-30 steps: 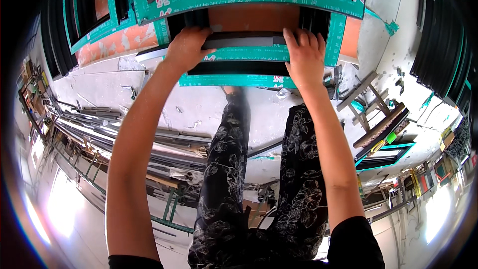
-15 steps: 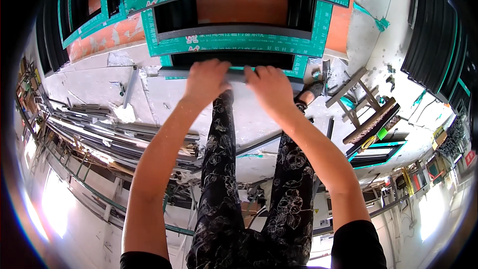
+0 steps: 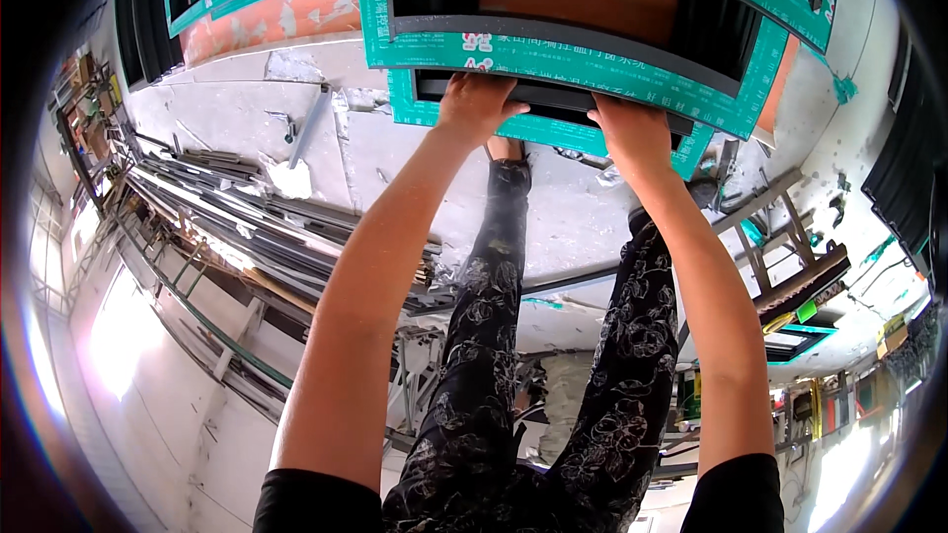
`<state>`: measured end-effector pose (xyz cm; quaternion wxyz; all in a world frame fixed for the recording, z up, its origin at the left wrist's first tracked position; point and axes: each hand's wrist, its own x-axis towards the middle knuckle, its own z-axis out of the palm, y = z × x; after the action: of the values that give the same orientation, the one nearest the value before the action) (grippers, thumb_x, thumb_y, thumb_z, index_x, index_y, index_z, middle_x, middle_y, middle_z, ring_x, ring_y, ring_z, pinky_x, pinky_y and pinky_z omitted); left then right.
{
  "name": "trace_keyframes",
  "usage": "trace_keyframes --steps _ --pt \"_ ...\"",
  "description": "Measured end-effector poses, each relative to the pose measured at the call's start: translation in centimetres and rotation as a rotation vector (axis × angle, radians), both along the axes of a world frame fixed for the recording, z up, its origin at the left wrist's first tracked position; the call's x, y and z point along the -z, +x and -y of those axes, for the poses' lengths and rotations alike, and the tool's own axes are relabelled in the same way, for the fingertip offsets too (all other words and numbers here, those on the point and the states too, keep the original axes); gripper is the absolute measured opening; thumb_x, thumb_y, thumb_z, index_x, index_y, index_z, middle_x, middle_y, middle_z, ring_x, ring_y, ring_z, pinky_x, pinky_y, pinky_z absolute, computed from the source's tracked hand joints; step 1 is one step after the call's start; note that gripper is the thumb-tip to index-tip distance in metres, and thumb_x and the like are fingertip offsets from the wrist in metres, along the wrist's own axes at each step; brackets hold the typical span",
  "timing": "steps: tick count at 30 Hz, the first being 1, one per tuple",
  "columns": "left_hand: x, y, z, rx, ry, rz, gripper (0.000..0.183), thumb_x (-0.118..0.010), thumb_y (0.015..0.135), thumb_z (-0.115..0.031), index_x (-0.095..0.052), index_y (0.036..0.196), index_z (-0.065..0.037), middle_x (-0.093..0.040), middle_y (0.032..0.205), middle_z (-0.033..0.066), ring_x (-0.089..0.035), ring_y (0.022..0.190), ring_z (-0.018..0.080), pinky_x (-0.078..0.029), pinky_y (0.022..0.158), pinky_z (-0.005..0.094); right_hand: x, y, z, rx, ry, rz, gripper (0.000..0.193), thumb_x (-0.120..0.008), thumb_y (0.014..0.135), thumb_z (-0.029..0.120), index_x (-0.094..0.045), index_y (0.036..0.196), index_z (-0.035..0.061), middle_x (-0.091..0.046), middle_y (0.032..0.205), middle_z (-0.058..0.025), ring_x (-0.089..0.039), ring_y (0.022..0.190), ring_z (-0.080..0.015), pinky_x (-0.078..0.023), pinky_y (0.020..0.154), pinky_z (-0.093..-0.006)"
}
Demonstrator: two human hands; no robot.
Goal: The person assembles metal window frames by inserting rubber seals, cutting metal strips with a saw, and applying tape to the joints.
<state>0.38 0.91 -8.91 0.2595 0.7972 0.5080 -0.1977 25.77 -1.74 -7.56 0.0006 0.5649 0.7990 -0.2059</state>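
A stack of dark window frames with green printed film fills the top of the view, the upper frame (image 3: 612, 64) overlapping the lowest window frame (image 3: 420, 114). My left hand (image 3: 476, 107) is closed over the near rail of the lowest frame, fingers bent into its opening. To the right, my right hand (image 3: 635, 130) grips the same rail, its fingertips hidden beneath the upper frame. Both thumbs point toward each other. Between the hands runs a dark grey strip (image 3: 558, 99) of the lowest frame.
Orange board (image 3: 267, 20) shows beneath the frames. Long metal profiles (image 3: 217, 207) lie on the floor at left. A wooden trestle (image 3: 790, 227) stands at right, near black profiles (image 3: 904, 158). White scraps (image 3: 289, 178) and a grey bar (image 3: 309, 126) lie beyond the left pile.
My hands have moved farther apart and forward over the lowest frame's rail. My view has shifted, so the frames sit farther right. My left leg shows a foot nearer the frames.
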Motion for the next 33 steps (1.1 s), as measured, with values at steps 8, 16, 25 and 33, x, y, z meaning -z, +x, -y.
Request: trace_keyframes --steps 8,16,25,33 --pt "-1.2 -0.4 -0.6 0.001 -0.009 0.170 0.048 -0.060 0.088 -0.049 -0.062 0.117 -0.011 -0.066 0.110 0.0142 -0.058 0.109 0.0347 -0.040 0.100 0.0490 -0.7 0.4 -0.4 0.009 -0.170 -0.018 0.035 -0.069 0.085 0.029 -0.062 0.116 0.0146 -0.067 0.103 -0.0110 -0.065 0.095 -0.0329 -0.052 0.082 -0.0435" --pt "-0.4 -1.0 -0.4 -0.007 0.048 0.248 0.045 -0.060 0.088 -0.049 -0.063 0.113 -0.011 -0.067 0.107 0.0133 -0.059 0.107 0.0339 -0.040 0.099 0.0493 0.2 1.1 -0.7 0.027 -0.292 -0.159 0.035 -0.068 0.085 0.029 -0.061 0.116 0.0147 -0.067 0.105 -0.0107 -0.064 0.099 -0.0305 -0.050 0.086 -0.0434" --pt "0.5 -1.2 -0.4 0.050 -0.094 0.027 0.056 -0.053 0.090 -0.058 -0.060 0.127 -0.017 -0.058 0.129 0.0149 -0.051 0.123 0.0338 -0.034 0.105 0.0501 0.1 0.0 1.4 0.086 0.001 -0.041 0.035 -0.072 0.080 0.029 -0.063 0.111 0.0143 -0.065 0.104 -0.0077 -0.061 0.098 -0.0296 -0.047 0.083 -0.0424" --pt "0.9 -1.2 -0.8 0.005 -0.138 0.193 0.043 -0.056 0.092 -0.051 -0.067 0.111 -0.014 -0.066 0.111 0.0129 -0.059 0.109 0.0319 -0.041 0.101 0.0482 3.0 1.1 1.8 0.069 -0.166 -0.228 0.031 -0.067 0.086 0.031 -0.067 0.108 0.0087 -0.068 0.103 -0.0125 -0.062 0.098 -0.0317 -0.048 0.090 -0.0430"
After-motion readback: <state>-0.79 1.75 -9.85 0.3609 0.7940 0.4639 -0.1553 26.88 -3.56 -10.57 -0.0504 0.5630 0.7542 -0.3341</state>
